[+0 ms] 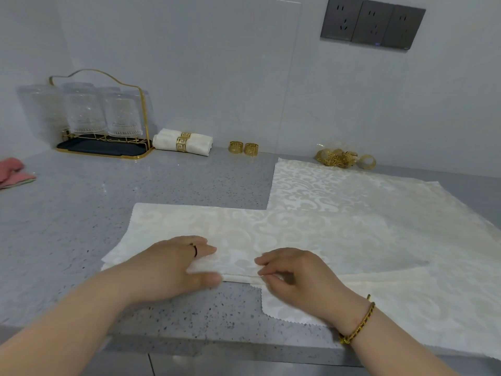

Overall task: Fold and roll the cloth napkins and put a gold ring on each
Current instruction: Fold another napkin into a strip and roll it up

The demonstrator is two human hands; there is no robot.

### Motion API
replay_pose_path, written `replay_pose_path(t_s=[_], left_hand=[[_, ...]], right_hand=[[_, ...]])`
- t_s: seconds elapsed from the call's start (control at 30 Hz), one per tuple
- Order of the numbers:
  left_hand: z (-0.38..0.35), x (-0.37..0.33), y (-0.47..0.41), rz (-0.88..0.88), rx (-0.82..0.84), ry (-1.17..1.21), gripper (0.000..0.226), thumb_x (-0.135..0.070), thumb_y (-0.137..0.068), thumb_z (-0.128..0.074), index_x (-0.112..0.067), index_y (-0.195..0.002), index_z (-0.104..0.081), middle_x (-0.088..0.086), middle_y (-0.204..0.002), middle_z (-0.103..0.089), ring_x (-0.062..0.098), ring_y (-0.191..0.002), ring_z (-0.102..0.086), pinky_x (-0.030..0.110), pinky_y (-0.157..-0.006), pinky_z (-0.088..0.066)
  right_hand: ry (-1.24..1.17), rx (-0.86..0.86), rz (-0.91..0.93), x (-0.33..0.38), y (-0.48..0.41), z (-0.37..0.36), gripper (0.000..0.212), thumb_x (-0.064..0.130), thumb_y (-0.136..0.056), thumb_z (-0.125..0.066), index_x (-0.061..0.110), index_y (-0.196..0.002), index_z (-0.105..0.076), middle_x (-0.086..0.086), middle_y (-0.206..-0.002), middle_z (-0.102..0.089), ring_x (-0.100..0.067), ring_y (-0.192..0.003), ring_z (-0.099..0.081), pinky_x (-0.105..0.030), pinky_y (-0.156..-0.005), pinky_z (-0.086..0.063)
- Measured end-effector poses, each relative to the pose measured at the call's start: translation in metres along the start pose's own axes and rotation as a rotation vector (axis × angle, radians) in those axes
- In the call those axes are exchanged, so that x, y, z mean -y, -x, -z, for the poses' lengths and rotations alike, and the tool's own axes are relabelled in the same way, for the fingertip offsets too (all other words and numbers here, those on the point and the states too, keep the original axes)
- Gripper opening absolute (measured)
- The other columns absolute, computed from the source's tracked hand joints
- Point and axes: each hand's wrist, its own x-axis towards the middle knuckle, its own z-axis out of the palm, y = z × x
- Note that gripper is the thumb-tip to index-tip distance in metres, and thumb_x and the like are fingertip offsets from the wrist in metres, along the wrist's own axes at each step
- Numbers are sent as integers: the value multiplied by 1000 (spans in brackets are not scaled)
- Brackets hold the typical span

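Note:
A cream damask napkin [206, 229], folded into a long band, lies on the grey counter in front of me. My left hand [173, 264] grips its near folded edge between thumb and fingers. My right hand [292, 272] pinches the same edge a little to the right. Under and beside it spreads a flat stack of unfolded napkins [352, 207]. Two rolled napkins with gold rings [184, 141] rest at the back wall. Two loose gold rings [244, 148] stand near them, and a pile of gold rings [339, 158] sits farther right.
A gold wire rack with upturned glasses [100, 118] stands on a dark tray at the back left. A pink cloth [13, 172] lies at the left edge. Wall sockets [371, 23] are up right. The counter's front edge [217, 346] runs just below my hands.

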Motion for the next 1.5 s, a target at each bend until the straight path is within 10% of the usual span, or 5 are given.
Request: replay_pose_path(t_s=[0.23,0.5,0.67,1.07,1.5], left_hand=[[28,18,-54,108,-176,27,53,-41,-96,-31,-21,-144,-22,-4,-153,-18,17,-139,-22,24,-109,-19],[3,44,-62,262,-69,-182,60,-47,-97,-16,-19,-147,1,0,-155,4,15,-143,2,29,-115,0],[22,68,-54,357,-119,-124,56,-45,-95,-32,-20,-144,-20,2,-153,-17,21,-139,-20,29,-112,-20],[51,77,-26,334,-290,1137,8,-9,-87,-55,-6,-90,-62,8,-74,-71,14,-54,-67,20,-44,-51],[26,91,31,468,-355,951,14,-6,-84,-59,5,-76,-63,8,-49,-53,14,-40,-47,16,-35,-38]], right_hand=[[-42,-38,-26,-2,0,-4,33,30,-75,-51,13,-91,-75,11,-108,-67,6,-114,-42,-3,-85,-39],[-84,-15,-48,-3,-1,-3,36,35,-74,-51,16,-92,-75,38,-97,-50,17,-109,-40,0,-80,-37],[-95,-9,-55,-3,0,-3,45,47,-70,-46,18,-90,-75,45,-93,-46,28,-100,-42,0,-79,-36],[-98,-12,-68,0,2,-1,15,7,-84,-58,7,-90,-72,34,-97,-50,26,-96,-45,-1,-76,-36],[31,90,48,19,-10,-8,21,15,-86,-53,6,-97,-68,13,-117,-57,18,-92,-47,2,-79,-31]])
